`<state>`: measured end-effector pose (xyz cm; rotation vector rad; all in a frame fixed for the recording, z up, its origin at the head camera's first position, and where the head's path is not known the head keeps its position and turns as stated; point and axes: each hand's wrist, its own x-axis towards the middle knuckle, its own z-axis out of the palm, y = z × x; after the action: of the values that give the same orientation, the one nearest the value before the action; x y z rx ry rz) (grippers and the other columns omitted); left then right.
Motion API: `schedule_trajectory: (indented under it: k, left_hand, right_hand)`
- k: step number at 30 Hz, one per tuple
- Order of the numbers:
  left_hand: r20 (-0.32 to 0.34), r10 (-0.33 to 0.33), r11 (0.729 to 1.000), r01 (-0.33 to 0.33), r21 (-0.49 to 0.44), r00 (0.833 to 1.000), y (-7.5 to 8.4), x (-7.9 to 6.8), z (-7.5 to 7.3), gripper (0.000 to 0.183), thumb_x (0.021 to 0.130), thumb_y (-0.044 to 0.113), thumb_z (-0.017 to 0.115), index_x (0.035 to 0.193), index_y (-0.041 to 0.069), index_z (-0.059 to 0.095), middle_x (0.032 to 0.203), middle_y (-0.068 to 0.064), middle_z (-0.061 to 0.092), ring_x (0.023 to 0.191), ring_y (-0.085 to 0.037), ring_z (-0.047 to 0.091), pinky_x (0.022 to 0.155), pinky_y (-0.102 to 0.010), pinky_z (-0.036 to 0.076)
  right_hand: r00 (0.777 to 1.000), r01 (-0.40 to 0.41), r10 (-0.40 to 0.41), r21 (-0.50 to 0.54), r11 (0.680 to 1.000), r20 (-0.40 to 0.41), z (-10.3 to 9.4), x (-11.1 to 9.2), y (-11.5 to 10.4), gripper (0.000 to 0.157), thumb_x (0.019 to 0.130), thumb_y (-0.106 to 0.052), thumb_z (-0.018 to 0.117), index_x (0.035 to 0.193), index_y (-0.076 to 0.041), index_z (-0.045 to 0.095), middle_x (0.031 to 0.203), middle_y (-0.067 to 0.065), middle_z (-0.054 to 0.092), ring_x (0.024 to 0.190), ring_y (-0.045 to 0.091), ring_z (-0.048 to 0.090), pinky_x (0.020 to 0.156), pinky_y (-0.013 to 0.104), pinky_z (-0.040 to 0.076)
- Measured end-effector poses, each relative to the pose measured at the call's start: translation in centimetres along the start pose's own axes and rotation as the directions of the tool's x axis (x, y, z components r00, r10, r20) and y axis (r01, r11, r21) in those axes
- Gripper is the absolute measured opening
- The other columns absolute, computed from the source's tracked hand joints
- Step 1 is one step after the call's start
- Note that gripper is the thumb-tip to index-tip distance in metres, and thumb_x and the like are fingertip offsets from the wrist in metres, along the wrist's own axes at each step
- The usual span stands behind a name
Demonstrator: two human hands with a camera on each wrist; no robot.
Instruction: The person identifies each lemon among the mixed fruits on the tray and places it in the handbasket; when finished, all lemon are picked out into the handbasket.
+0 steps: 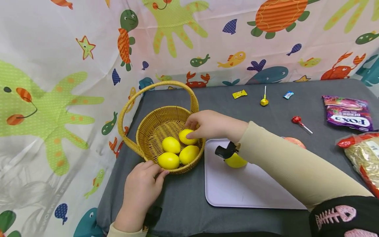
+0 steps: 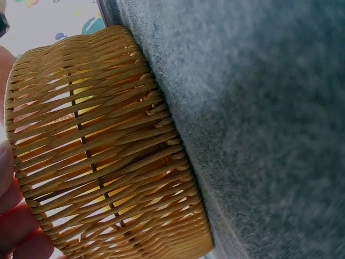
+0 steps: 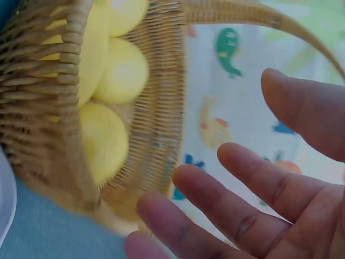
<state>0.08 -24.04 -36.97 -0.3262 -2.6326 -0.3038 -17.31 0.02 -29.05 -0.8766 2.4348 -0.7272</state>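
A round wicker basket (image 1: 154,123) with a tall hoop handle holds several yellow lemons (image 1: 171,145). At its near rim, my left hand (image 1: 142,191) grips the edge; the left wrist view shows those fingers (image 2: 21,229) against the woven wall. Over the basket's right side is my right hand (image 1: 211,125), close above the rightmost lemon (image 1: 186,137). The right wrist view shows its fingers (image 3: 253,216) spread and holding nothing, with lemons (image 3: 102,143) in the basket beside them.
A pale lilac tray (image 1: 225,191) lies right of the basket, with a yellow fruit (image 1: 236,161) and a reddish fruit (image 1: 295,142) partly behind the right forearm. Farther back lie lollipops (image 1: 264,101), small wrapped sweets (image 1: 239,94), a purple candy bag (image 1: 347,112) and a clear-and-red bag (image 1: 362,153).
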Motion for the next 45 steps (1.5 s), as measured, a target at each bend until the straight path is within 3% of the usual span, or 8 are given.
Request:
schedule_trajectory:
  k: [6, 11, 19, 26, 32, 38, 42, 45]
  left_hand:
    - [-0.006, 0.004, 1.000, -0.004, 0.005, 1.000, 0.0, -0.1, -0.1, 0.023, 0.074, 0.028, 0.093, 0.072, 0.020, 0.071, 0.069, 0.010, 0.054, 0.064, -0.014, 0.050, 0.057, -0.030, 0.045]
    - [-0.003, 0.002, 1.000, -0.002, 0.016, 1.000, -0.1, -0.1, -0.2, 0.023, 0.074, 0.029, 0.092, 0.073, 0.020, 0.072, 0.070, 0.010, 0.056, 0.065, -0.015, 0.051, 0.057, -0.031, 0.047]
    - [-0.004, -0.012, 1.000, 0.012, 0.020, 1.000, -0.3, -0.2, -0.2, 0.023, 0.074, 0.028, 0.093, 0.074, 0.018, 0.072, 0.070, 0.008, 0.057, 0.065, -0.016, 0.051, 0.056, -0.032, 0.046]
    - [-0.012, -0.018, 1.000, 0.018, 0.015, 1.000, -0.3, -0.4, -0.1, 0.023, 0.073, 0.026, 0.093, 0.074, 0.018, 0.072, 0.070, 0.008, 0.058, 0.064, -0.016, 0.051, 0.056, -0.032, 0.046]
    - [-0.023, -0.017, 1.000, 0.017, 0.008, 1.000, -0.3, -0.6, 0.0, 0.022, 0.074, 0.027, 0.093, 0.074, 0.018, 0.072, 0.071, 0.009, 0.059, 0.065, -0.016, 0.053, 0.057, -0.032, 0.047]
    - [-0.027, -0.008, 1.000, 0.009, 0.010, 1.000, -0.3, -0.5, 0.1, 0.022, 0.074, 0.028, 0.093, 0.074, 0.019, 0.072, 0.071, 0.009, 0.058, 0.065, -0.016, 0.053, 0.057, -0.032, 0.047]
    - [-0.017, -0.008, 1.000, 0.009, 0.010, 1.000, -0.1, -0.3, 0.1, 0.022, 0.075, 0.029, 0.092, 0.074, 0.019, 0.072, 0.071, 0.010, 0.058, 0.065, -0.014, 0.051, 0.057, -0.030, 0.046]
    - [-0.011, -0.007, 1.000, 0.007, 0.006, 1.000, 0.0, -0.1, 0.2, 0.022, 0.075, 0.029, 0.092, 0.074, 0.020, 0.072, 0.071, 0.010, 0.057, 0.065, -0.013, 0.050, 0.057, -0.030, 0.046]
  right_hand:
    - [0.999, -0.043, 0.043, 0.076, 0.996, 0.001, -0.8, -4.8, 3.2, 0.046, 0.092, -0.043, 0.073, 0.131, -0.021, 0.064, 0.112, -0.002, 0.066, 0.098, 0.021, 0.063, 0.080, 0.036, 0.054]
    - [0.996, -0.087, 0.086, 0.053, 0.995, 0.022, 0.8, -7.6, 6.4, 0.045, 0.091, -0.045, 0.074, 0.128, -0.021, 0.067, 0.121, 0.004, 0.067, 0.107, 0.025, 0.062, 0.085, 0.041, 0.055]
    - [0.998, 0.037, -0.045, -0.207, 0.978, -0.033, 4.4, -9.2, 7.8, 0.043, 0.081, -0.026, 0.085, 0.121, -0.020, 0.070, 0.118, -0.005, 0.066, 0.105, 0.018, 0.058, 0.091, 0.042, 0.051]
    - [0.998, 0.058, -0.064, -0.208, 0.976, -0.022, 5.5, -9.2, 7.9, 0.045, 0.076, -0.021, 0.089, 0.117, -0.021, 0.070, 0.112, -0.007, 0.065, 0.100, 0.014, 0.057, 0.093, 0.042, 0.050]
    - [0.998, 0.062, -0.061, -0.107, 0.992, 0.013, 5.4, -8.9, 8.9, 0.041, 0.077, -0.029, 0.089, 0.113, -0.025, 0.070, 0.105, -0.014, 0.064, 0.094, 0.012, 0.055, 0.086, 0.037, 0.047]
    - [0.996, 0.055, -0.060, 0.069, 0.996, 0.071, 3.3, -8.5, 8.4, 0.040, 0.081, -0.035, 0.085, 0.117, -0.029, 0.069, 0.107, -0.011, 0.065, 0.096, 0.017, 0.058, 0.083, 0.036, 0.050]
    - [0.990, 0.078, -0.099, 0.205, 0.976, 0.096, 1.1, -7.2, 6.3, 0.043, 0.085, -0.039, 0.083, 0.123, -0.026, 0.067, 0.111, -0.006, 0.066, 0.102, 0.022, 0.059, 0.086, 0.039, 0.050]
    - [0.986, 0.086, -0.131, 0.349, 0.933, 0.107, -0.4, -5.0, 4.3, 0.042, 0.089, -0.034, 0.079, 0.126, -0.020, 0.066, 0.116, 0.002, 0.066, 0.105, 0.026, 0.058, 0.088, 0.040, 0.052]
